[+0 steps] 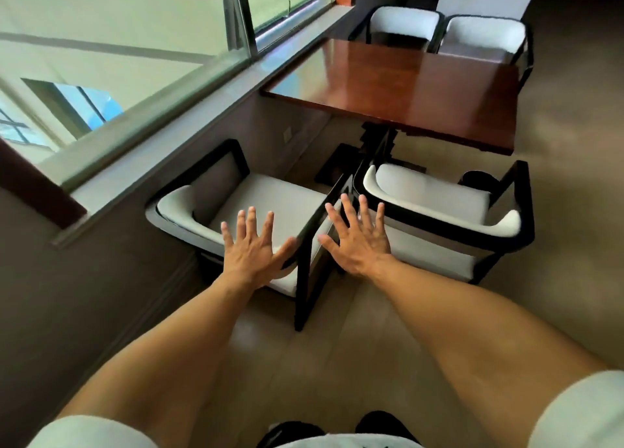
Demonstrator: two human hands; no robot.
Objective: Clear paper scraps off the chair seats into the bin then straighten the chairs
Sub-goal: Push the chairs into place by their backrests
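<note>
Chairs: two near ones in front of the surface, two far ones behind it. Window [111,42] and sill [189,109] far left, running along the wall. Left chair [270,204] just below the sill, dark frame, pale cushion, turned at an angle, its back toward the wall side. Seat bare, no scraps visible on it. Left hand [251,248] stretched out over that seat's near edge, palm down, fingers [241,221] straight and spread, released, grasping nothing; thumb near or touching the dark armrest rail, cannot tell which. Right hand [358,241] just right of the same rail, between the two near chairs, palm down, fingers [347,211] splayed, released, holding nothing; contact with either chair unclear. Both forearms bare, short pale sleeves at the bottom corners. Right chair [439,201] just beside the left one, angled the other way, seat also bare. Reddish-brown glossy surface [405,93] above both, on a dark pedestal base, left edge near the sill. Far chairs [449,32] side by side past the surface's far edge, pale backs showing. Beige floor [567,211] at right. Dark shoes [337,427] at bottom center. Bin not seen.
</note>
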